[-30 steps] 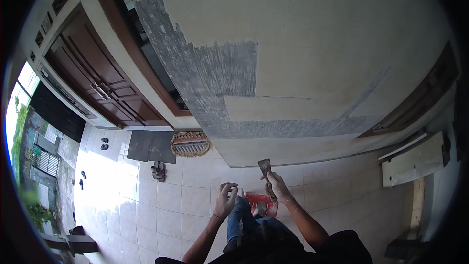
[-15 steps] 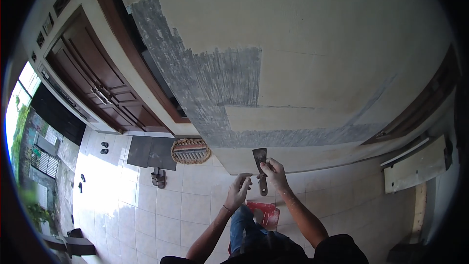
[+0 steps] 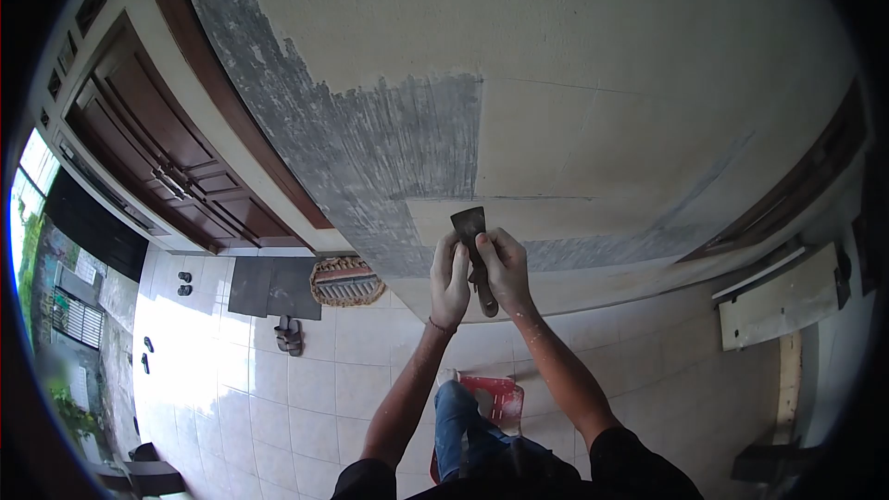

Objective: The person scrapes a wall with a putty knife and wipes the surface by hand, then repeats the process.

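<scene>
A dark, broad-bladed scraper is held up in front of the wall, its blade pointing up and its handle down. My right hand grips it from the right, with the thumb near the base of the blade. From the left, my left hand closes against the blade's side, thumb up and fingers mostly hidden behind. Pale dust coats both hands. Beyond them is the cream wall, where a rough grey patch has a ragged upper edge.
A red plastic stool stands by my legs on the tiled floor. To the left are a woven mat, a dark mat, sandals and a wooden double door. A pale panel stands at right.
Both hands have risen toward the wall with the scraper. My left hand, apart from the blade before, has come against it. The view has shifted slightly.
</scene>
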`<state>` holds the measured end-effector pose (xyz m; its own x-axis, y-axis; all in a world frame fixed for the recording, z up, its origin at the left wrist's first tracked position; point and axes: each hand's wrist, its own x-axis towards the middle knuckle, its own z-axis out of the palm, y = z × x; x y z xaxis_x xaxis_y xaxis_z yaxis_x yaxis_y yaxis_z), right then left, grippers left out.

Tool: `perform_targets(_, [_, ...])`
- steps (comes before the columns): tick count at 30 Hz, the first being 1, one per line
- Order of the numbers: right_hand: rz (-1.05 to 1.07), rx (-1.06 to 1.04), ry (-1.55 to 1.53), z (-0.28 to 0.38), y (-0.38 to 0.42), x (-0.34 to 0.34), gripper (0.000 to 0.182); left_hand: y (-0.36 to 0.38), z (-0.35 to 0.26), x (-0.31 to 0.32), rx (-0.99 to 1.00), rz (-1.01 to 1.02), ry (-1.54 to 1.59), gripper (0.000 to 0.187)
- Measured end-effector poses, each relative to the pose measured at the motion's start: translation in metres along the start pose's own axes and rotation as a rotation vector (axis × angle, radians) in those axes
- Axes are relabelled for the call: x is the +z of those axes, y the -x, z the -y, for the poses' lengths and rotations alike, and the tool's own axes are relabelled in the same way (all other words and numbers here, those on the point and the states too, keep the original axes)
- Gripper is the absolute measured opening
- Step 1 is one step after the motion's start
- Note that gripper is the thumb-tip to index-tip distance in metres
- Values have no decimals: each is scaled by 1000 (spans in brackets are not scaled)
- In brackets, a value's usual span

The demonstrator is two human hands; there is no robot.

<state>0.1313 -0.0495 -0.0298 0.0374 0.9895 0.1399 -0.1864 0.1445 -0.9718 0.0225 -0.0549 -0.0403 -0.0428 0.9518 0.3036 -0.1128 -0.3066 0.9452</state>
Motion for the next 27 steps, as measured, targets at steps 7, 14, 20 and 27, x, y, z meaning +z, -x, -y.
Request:
perform_targets(7, [-146,-202,54,-25,-27,15,28,-20,15,13,35,-58,52,23])
perform_targets(14, [-159,-222,78,-32,-29,16,33,-14,27,16,44,-152,12,20])
perform_targets(20, [-178,-189,50,-22,-31,21,33,-18,19,13,-43,-136,27,19])
perform_targets(27, [-150,-209,115,-11,-30,19,32,-18,14,16,-36,-176,-13,18])
